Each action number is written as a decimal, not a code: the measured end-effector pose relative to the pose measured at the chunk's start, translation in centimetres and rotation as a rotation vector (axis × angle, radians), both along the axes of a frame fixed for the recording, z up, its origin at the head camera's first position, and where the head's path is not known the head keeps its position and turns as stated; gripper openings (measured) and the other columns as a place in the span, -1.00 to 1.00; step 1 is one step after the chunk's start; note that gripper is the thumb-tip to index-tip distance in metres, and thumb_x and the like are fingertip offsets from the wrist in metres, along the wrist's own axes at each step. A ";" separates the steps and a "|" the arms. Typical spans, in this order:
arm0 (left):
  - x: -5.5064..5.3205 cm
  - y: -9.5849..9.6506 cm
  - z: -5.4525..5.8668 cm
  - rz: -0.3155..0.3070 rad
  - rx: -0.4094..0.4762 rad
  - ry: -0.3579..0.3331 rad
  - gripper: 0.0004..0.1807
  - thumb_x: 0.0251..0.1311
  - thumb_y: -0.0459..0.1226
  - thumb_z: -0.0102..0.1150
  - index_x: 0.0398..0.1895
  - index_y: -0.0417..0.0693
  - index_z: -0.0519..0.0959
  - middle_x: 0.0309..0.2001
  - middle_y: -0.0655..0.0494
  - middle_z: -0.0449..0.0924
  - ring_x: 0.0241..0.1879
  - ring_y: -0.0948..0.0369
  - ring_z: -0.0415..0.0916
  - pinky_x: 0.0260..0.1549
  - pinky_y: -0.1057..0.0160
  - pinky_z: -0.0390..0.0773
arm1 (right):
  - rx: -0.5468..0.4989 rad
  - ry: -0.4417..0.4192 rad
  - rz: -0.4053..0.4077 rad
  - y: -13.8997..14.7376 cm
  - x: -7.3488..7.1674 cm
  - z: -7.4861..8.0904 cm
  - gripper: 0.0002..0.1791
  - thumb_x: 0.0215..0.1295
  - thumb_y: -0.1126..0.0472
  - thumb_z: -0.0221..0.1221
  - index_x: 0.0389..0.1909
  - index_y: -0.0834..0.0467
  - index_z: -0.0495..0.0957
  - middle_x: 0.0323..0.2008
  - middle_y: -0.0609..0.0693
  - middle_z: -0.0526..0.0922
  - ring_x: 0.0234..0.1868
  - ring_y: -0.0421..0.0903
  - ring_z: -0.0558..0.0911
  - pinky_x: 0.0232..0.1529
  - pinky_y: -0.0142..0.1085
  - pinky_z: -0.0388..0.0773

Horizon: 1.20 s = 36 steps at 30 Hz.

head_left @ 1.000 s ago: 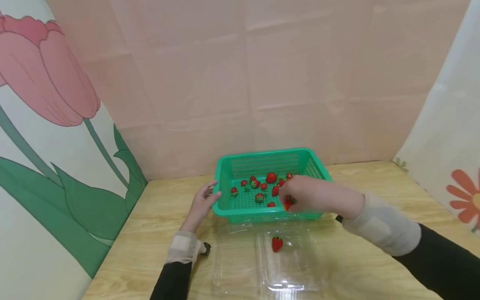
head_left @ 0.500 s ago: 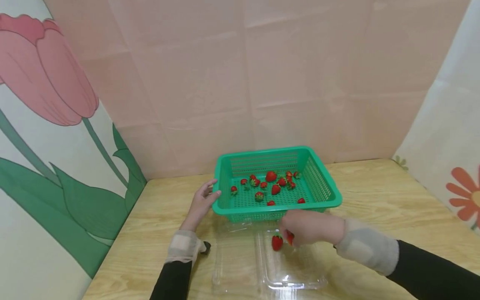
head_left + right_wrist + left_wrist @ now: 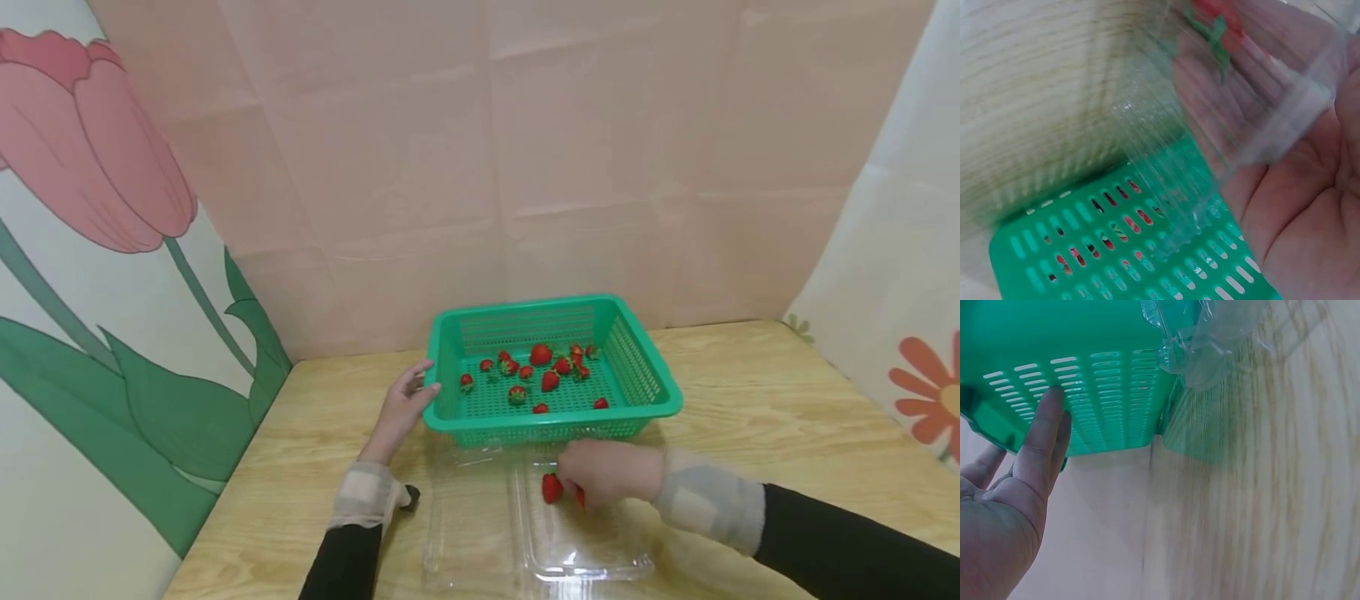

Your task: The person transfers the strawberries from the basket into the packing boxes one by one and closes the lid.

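Observation:
My right hand (image 3: 609,472) pinches a red strawberry (image 3: 581,497) low over the right half of a clear plastic clamshell box (image 3: 573,573). Another strawberry (image 3: 551,488) lies in that half, just left of my fingertips. In the right wrist view, the held strawberry (image 3: 1225,25) and its green leaves show through the clear plastic wall. My left hand (image 3: 400,414) is at the left end of a green plastic basket (image 3: 480,428), thumb and fingers around its rim. The left wrist view has straight fingers (image 3: 1038,447) against the basket's slotted side (image 3: 1097,394).
Several strawberries (image 3: 550,381) are spread over the basket's floor. The box's other half (image 3: 472,533) lies flat on the wooden table (image 3: 300,467), left of the filled one. Behind the basket rises a pink cloth backdrop (image 3: 480,167).
My right hand has come out of the basket with a strawberry, moving toward me and down to the box beside the strawberry lying there. My left hand has stayed at the basket.

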<state>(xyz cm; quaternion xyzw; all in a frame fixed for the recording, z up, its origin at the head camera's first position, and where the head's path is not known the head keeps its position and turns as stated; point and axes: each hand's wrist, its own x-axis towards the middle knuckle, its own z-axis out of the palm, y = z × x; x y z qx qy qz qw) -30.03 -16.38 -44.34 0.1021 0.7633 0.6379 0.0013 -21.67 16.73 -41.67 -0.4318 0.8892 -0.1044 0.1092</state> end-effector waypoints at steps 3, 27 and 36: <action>0.0 0.1 0.0 0.006 0.006 0.000 -0.48 0.34 -0.14 0.17 0.36 0.16 0.38 0.15 -0.10 0.50 0.09 0.00 0.51 -0.06 0.02 0.55 | 0.096 -0.008 -0.110 -1.5 0.7 0.6 -0.65 -0.31 0.45 0.44 -0.74 -0.01 0.49 -0.66 -0.26 0.39 -0.55 -0.29 0.37 -0.51 -0.42 0.37; 0.1 0.1 0.2 -0.016 0.038 -0.007 -0.43 0.37 -0.17 0.15 0.41 0.02 0.30 0.19 -0.24 0.44 0.11 -0.06 0.49 -0.10 0.08 0.56 | 0.134 -0.017 -0.140 -1.5 1.4 1.8 -0.62 -0.22 0.42 0.39 -0.77 -0.03 0.40 -0.66 -0.23 0.37 -0.56 -0.26 0.33 -0.53 -0.39 0.35; 0.1 0.1 0.5 -0.018 0.016 -0.012 -0.42 0.37 -0.18 0.14 0.42 -0.01 0.29 0.18 -0.23 0.45 0.12 -0.08 0.47 -0.07 0.05 0.54 | 0.120 0.023 -0.102 -1.4 2.2 5.1 -0.76 -0.12 0.39 0.44 -0.54 0.05 0.58 -0.50 -0.23 0.54 -0.47 -0.26 0.41 -0.38 -0.36 0.46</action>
